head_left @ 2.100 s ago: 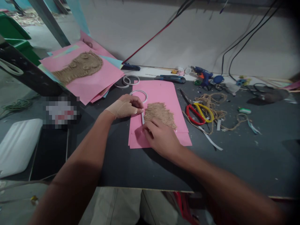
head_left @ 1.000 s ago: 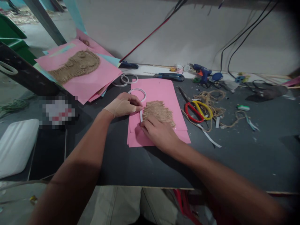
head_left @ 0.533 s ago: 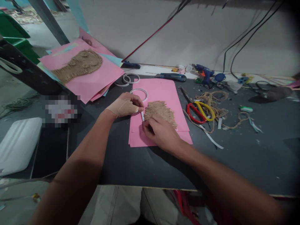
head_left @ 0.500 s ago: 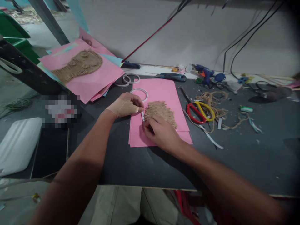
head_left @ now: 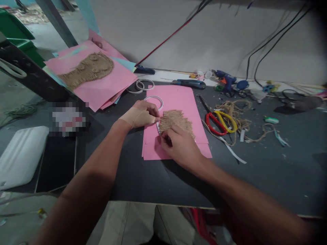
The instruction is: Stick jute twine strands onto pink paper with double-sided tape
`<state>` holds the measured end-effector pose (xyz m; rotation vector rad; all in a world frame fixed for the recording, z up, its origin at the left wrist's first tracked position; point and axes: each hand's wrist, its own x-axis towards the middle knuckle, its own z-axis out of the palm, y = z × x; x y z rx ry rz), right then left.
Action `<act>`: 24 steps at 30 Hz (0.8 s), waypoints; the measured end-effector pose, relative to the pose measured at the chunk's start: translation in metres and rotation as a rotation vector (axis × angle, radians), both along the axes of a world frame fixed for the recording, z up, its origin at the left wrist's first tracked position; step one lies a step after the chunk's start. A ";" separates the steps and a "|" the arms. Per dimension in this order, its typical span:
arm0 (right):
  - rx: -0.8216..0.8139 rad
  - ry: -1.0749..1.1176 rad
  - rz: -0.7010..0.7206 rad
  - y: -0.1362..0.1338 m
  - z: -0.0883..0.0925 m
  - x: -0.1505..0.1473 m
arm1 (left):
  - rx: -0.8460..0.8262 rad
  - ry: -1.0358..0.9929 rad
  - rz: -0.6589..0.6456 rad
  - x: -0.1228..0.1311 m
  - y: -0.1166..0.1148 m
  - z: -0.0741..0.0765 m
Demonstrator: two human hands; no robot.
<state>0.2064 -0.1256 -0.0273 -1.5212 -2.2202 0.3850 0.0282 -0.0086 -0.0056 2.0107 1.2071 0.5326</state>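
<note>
A patch of brown jute twine strands (head_left: 177, 119), laid side by side, covers the middle of a pink paper sheet (head_left: 176, 97). At its left edge a narrow white strip (head_left: 157, 128) shows between my hands. My left hand (head_left: 144, 114), with a tan wrap over the wrist and palm, is closed in a pinch beside the patch's upper left edge. My right hand (head_left: 178, 143) rests over the patch's lower left part, thumb and fingers pinched together near the strip. What either pinch holds is too small to make out. A white tape roll (head_left: 154, 102) lies just beyond my left hand.
Red-and-yellow-handled scissors (head_left: 221, 122) lie right of the paper, by tangled twine (head_left: 238, 109). A blue cutter (head_left: 189, 83) and glue gun (head_left: 226, 80) are along the back. Pink sheets with twine work (head_left: 114, 80) are stacked back left. A white tray-like object (head_left: 21, 156) sits far left.
The whole view has shifted slightly, with things sitting a little further right. Both hands keep their pinches at the patch's left edge; the right fingers have moved only slightly.
</note>
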 end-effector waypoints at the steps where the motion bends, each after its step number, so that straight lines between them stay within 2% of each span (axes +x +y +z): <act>1: 0.000 -0.014 0.008 0.000 0.001 0.000 | 0.004 0.003 -0.002 0.000 0.000 0.000; 9: 0.022 -0.185 0.018 -0.002 0.004 0.000 | 0.013 -0.054 -0.019 -0.003 0.002 -0.006; 16: 0.106 -0.384 0.035 -0.003 0.005 -0.001 | 0.027 -0.074 -0.036 -0.003 0.004 -0.010; 24: 0.153 -0.442 0.067 -0.003 -0.002 0.001 | 0.038 -0.121 -0.035 0.000 0.004 -0.013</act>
